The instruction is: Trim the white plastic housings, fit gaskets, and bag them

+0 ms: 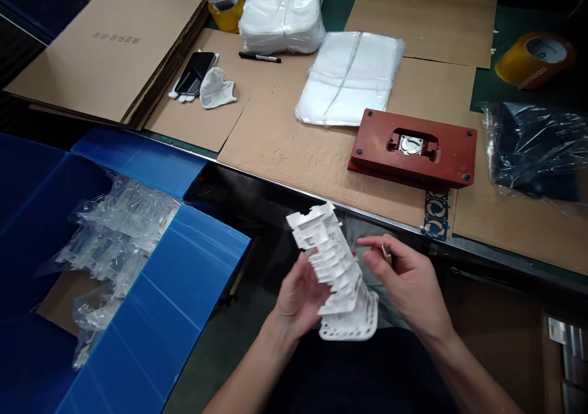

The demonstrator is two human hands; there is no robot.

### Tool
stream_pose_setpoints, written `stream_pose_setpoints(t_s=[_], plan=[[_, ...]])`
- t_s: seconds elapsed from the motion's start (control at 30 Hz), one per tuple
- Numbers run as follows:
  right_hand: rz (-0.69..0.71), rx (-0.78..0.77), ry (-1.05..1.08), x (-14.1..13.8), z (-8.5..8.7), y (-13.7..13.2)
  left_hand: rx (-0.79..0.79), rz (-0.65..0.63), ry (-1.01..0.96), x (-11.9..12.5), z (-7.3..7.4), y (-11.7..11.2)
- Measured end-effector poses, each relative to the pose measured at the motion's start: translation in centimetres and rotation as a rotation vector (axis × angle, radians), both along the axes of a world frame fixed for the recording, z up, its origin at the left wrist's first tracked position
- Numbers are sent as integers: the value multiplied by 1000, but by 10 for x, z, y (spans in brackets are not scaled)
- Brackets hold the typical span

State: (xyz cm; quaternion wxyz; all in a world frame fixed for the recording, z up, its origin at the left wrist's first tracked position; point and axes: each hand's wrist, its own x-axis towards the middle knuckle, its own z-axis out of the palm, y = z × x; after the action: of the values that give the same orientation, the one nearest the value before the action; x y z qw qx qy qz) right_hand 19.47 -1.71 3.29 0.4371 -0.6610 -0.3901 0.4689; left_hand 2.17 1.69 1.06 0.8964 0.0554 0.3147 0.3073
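In front of the table (294, 186), beside the blue crate (158, 316), a white plastic stack (337, 267) is sitting gripped in the closed fingers of the left hand (299, 296), while the right hand (407, 277) is pinching a small metal piece (386, 253).
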Motion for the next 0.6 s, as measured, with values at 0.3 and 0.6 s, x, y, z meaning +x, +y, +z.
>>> stream_pose_setpoints(t_s=[0.3,0.6], plan=[[43,-81,198,4,-16,8,134,-59,375,3,14,6],[-123,-66,34,9,-23,10,-8,266,382,11,28,10]])
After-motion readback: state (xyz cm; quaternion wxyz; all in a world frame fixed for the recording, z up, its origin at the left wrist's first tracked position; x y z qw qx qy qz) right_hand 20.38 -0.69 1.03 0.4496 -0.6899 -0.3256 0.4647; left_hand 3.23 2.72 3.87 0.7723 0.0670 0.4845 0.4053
